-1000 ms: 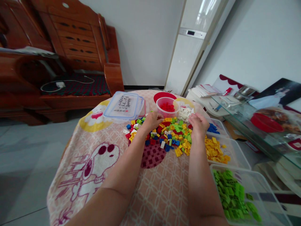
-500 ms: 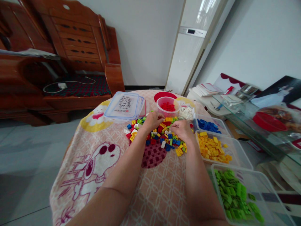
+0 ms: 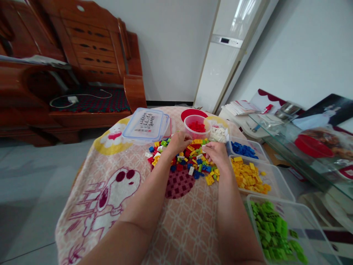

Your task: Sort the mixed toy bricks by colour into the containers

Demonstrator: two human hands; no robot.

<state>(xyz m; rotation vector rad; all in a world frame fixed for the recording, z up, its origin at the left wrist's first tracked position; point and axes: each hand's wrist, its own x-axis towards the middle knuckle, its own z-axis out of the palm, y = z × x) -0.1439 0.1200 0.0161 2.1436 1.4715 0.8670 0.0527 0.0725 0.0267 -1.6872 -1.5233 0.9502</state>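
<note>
A pile of mixed toy bricks (image 3: 179, 166) in several colours lies on the patterned cloth. Over its upper left part is my left hand (image 3: 179, 142), fingers curled together; whatever they may hold is hidden. My right hand (image 3: 215, 151) is at the pile's right side, its thumb and fingertips pinched on a small white brick (image 3: 203, 147). Just beyond the hands stands a round tub of red bricks (image 3: 196, 126). White bricks (image 3: 218, 134) lie to the right of this tub. Down the right side are boxes of blue bricks (image 3: 243, 149), yellow bricks (image 3: 248, 176) and green bricks (image 3: 271, 228).
Clear box lids (image 3: 145, 124) lie at the table's back left, and a red lid (image 3: 194, 113) is behind the tub. A glass shelf (image 3: 300, 154) with bags and a red bowl (image 3: 313, 146) stands right of the table. A wooden bench (image 3: 92, 48) is at the back left.
My right hand has shifted slightly right, and a white brick now shows at its fingertips. My left hand has barely moved.
</note>
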